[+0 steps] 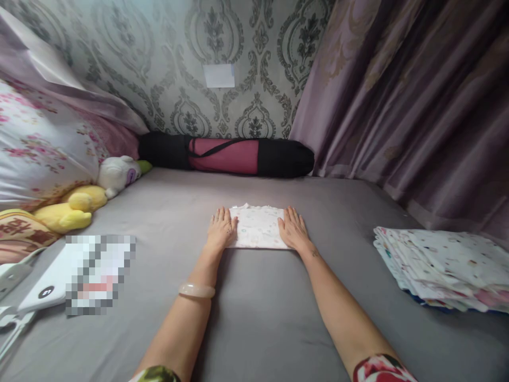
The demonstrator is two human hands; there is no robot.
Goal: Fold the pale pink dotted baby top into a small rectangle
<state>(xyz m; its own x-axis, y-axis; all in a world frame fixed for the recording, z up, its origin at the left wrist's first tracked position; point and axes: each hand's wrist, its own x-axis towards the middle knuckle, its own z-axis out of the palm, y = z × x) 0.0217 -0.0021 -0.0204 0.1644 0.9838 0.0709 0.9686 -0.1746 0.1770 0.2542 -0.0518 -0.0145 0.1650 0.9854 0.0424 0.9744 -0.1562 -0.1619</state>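
Observation:
A small white cloth [259, 227] with a faint print lies folded into a rectangle on the grey bed sheet [254, 302]. Its far edge looks slightly ruffled. My left hand [221, 229] rests flat along the cloth's left end, fingers stretched forward and thumb on the fabric. At the right end my right hand [293, 228] lies flat in the same way, its thumb over the edge. Neither hand grips anything. A pale bangle [196, 290] circles my left forearm.
To the right sits a stack of folded printed cloths [441, 265]. A black and maroon roll bag [226, 155] lies against the wall. On the left are a yellow plush toy [63, 212], a white plush toy [117, 175], a white device [53, 278] and cables.

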